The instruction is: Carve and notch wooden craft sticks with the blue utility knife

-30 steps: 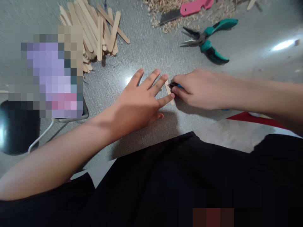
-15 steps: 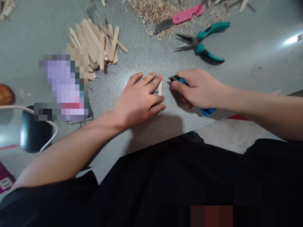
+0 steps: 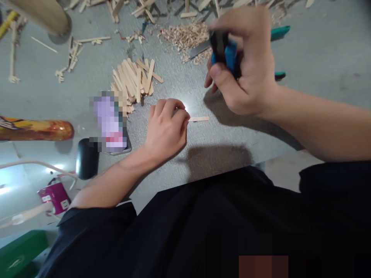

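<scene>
While the left hand [image 3: 168,129] pinches a slim stick [image 3: 199,119] mid-surface [image 3: 95,81], the right hand's [image 3: 252,77] fingers grip a raised blue-and-black tool [image 3: 222,48], cutting seemingly partway, with shavings [image 3: 185,36] heaped far and a stick pile [image 3: 130,81] remaining leftward.

That cutter [image 3: 223,50] over there is blue and black, the small stick [image 3: 199,119] and stick pile [image 3: 130,79] pale blond. Fine streaks pattern the grey desk [image 3: 174,87]; teal plier handles [image 3: 279,33] and a purple outlet block [image 3: 59,197] catch my eye.
</scene>
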`<state>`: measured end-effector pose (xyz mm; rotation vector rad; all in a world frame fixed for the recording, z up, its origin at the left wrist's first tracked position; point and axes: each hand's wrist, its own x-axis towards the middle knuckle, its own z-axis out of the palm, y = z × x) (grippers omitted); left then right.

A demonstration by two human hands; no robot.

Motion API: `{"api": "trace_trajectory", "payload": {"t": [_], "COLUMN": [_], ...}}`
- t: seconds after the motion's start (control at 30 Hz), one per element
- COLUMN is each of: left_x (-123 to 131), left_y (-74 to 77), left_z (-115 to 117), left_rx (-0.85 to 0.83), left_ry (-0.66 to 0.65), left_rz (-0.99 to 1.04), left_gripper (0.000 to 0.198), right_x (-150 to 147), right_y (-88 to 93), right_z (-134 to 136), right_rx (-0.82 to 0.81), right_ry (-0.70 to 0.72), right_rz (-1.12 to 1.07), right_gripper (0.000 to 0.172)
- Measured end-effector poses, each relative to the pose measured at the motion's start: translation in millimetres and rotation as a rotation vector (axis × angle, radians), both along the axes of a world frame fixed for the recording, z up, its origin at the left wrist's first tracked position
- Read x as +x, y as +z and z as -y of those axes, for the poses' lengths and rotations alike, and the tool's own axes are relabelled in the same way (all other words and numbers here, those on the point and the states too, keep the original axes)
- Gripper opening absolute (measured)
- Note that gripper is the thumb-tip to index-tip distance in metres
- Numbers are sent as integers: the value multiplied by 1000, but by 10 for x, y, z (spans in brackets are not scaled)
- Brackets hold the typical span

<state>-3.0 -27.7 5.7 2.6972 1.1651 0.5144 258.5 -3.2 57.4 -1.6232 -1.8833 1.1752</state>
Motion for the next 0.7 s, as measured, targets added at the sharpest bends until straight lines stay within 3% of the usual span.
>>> {"api": "trace_trajectory", "payload": {"t": [0.1, 0.27, 0.47, 0.57, 0.7], "left_x": [-37, -122, -172, -164, -150], "left_y": [-40, -138, -97, -69, -60], "left_z": [-86, -244, -289, -289, -293], "left_rx": [-56, -157, -191, -175, -180], "left_ry": [24, 151, 203, 199, 214], "left_rz": [14, 59, 100, 93, 72], "left_gripper": [8, 15, 29, 29, 31], "right_x": [32, 192, 204, 158, 89], "right_y": [-110, -228, -194, -174, -146], "right_z": [21, 74, 36, 70, 119], "right_rx": [115, 462, 190, 214, 186], "right_ry": [4, 39, 229, 256, 278], "right_rz": [57, 201, 292, 517, 651], "right_gripper": [45, 47, 53, 59, 67]}}
